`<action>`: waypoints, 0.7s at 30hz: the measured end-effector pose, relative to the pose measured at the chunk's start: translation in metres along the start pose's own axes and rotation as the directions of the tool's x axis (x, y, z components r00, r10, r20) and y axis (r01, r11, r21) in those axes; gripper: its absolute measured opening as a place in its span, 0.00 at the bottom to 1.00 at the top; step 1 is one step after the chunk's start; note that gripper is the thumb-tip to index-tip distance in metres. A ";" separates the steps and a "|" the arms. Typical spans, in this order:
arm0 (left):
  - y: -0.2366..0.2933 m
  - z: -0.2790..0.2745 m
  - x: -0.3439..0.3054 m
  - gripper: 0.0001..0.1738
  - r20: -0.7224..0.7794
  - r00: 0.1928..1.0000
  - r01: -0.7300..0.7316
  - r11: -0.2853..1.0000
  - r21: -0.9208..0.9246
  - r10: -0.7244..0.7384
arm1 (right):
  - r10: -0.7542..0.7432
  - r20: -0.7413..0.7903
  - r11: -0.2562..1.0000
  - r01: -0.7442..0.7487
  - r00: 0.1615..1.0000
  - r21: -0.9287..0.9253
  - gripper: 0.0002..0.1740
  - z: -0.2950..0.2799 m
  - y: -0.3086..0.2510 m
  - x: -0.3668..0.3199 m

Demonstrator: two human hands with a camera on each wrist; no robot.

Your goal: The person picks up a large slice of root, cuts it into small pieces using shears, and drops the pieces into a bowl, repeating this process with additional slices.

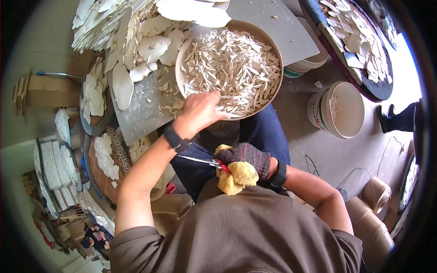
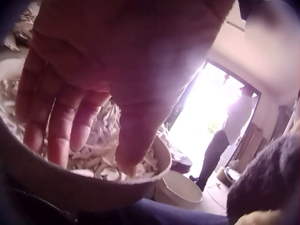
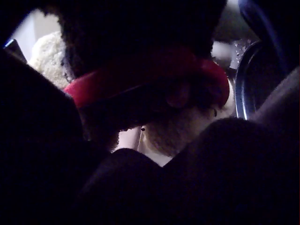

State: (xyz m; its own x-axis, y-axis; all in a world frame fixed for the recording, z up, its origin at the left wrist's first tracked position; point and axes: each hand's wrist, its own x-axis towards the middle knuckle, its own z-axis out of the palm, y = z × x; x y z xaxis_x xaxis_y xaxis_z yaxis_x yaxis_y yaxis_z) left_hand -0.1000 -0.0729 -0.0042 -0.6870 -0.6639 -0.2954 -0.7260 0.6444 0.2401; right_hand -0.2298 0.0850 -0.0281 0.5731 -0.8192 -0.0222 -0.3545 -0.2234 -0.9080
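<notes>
Brown cloth shirt (image 1: 232,227) nearest; ahead, the gloved right hand (image 1: 248,157) grips scissors (image 1: 213,162) by fuzzy yellow padding (image 1: 243,174), slim metal blades pointing left, below the left hand (image 1: 201,110). Left wrist: its loosely extended fingers hang over pale slivers (image 2: 105,123) in a round tub (image 2: 75,183). Right wrist: curved red handle (image 3: 140,77), mostly dark.

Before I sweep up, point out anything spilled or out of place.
Pale scraps lie on the grey board beside the round tub of cut strips, and one pale piece lies on the floor by the white bucket, outside any container, so both look spilled.
</notes>
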 end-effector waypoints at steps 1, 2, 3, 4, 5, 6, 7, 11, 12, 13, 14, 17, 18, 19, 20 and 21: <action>-0.007 0.016 0.007 0.26 -0.018 0.998 -0.058 0.998 0.030 0.059 | 0.002 0.016 1.000 -0.002 1.000 -0.031 0.16 -0.002 -0.001 -0.001; -0.005 0.016 0.013 0.27 -0.014 0.998 -0.063 0.997 0.047 0.063 | 0.004 0.010 0.999 -0.004 1.000 -0.031 0.16 -0.004 0.000 -0.002; -0.004 0.015 0.018 0.28 -0.007 0.998 -0.067 0.996 0.064 0.068 | 0.007 0.002 1.000 -0.006 1.000 -0.029 0.16 -0.003 0.001 -0.002; -0.002 0.015 0.022 0.29 0.000 0.997 -0.071 0.994 0.083 0.071 | 0.008 -0.005 1.000 -0.008 1.000 -0.025 0.16 -0.002 0.002 -0.003; 0.002 0.011 0.028 0.24 -0.004 1.000 -0.016 0.998 0.064 0.016 | 0.015 -0.011 0.999 -0.016 1.000 -0.045 0.16 -0.005 0.000 -0.004; 0.001 0.006 0.036 0.23 -0.060 0.997 0.043 0.999 0.014 -0.042 | 0.012 -0.016 0.999 -0.013 1.000 -0.045 0.16 -0.005 0.001 -0.004; -0.002 0.000 0.046 0.21 -0.110 0.988 0.100 0.994 -0.040 -0.104 | 0.008 -0.019 0.999 -0.009 1.000 -0.043 0.16 -0.004 0.002 -0.004; -0.015 -0.012 0.062 0.14 -0.565 0.825 -0.116 0.977 -0.177 -0.004 | -0.082 -0.096 0.995 0.087 0.992 0.049 0.15 0.001 0.008 -0.005; -0.014 -0.014 0.060 0.13 -0.550 0.835 -0.154 0.971 -0.184 0.028 | -0.058 -0.080 0.997 0.061 0.995 0.040 0.16 0.001 0.008 -0.006; -0.014 -0.017 0.055 0.12 -0.535 0.843 -0.190 0.963 -0.192 0.060 | -0.035 -0.064 0.999 0.037 0.997 0.031 0.16 0.000 0.009 -0.007; -0.011 -0.019 0.051 0.11 -0.521 0.849 -0.225 0.954 -0.198 0.092 | -0.013 -0.049 1.000 0.014 0.999 0.021 0.16 0.000 0.009 -0.007; -0.001 -0.007 0.040 0.05 -0.331 0.941 -0.207 0.894 -0.399 0.070 | 0.008 -0.026 1.000 -0.008 1.000 -0.007 0.16 -0.005 0.006 -0.006; 0.002 -0.001 0.038 0.05 -0.266 0.960 -0.194 0.881 -0.431 0.081 | -0.024 -0.050 0.999 0.025 0.998 0.020 0.16 -0.003 0.007 -0.006; 0.004 0.007 0.038 0.06 -0.272 0.954 -0.233 0.891 -0.391 0.130 | -0.055 -0.074 0.997 0.058 0.996 0.045 0.16 -0.001 0.009 -0.006; 0.010 0.012 0.037 0.06 -0.303 0.944 -0.234 0.912 -0.338 0.130 | -0.086 -0.098 0.993 0.093 0.991 0.068 0.16 0.000 0.010 -0.005; 0.017 0.016 0.035 0.07 -0.334 0.933 -0.232 0.930 -0.284 0.131 | -0.087 -0.099 0.992 0.095 0.991 0.078 0.16 0.000 0.010 -0.005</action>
State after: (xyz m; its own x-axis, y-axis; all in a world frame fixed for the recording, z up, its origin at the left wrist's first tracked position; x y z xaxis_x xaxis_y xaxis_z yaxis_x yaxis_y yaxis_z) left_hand -0.1365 -0.0789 -0.0256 -0.7466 -0.6621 0.0650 -0.5243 0.6458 0.5550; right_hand -0.2361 0.0870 -0.0373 0.5258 -0.8448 0.0990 -0.2399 -0.2589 -0.9356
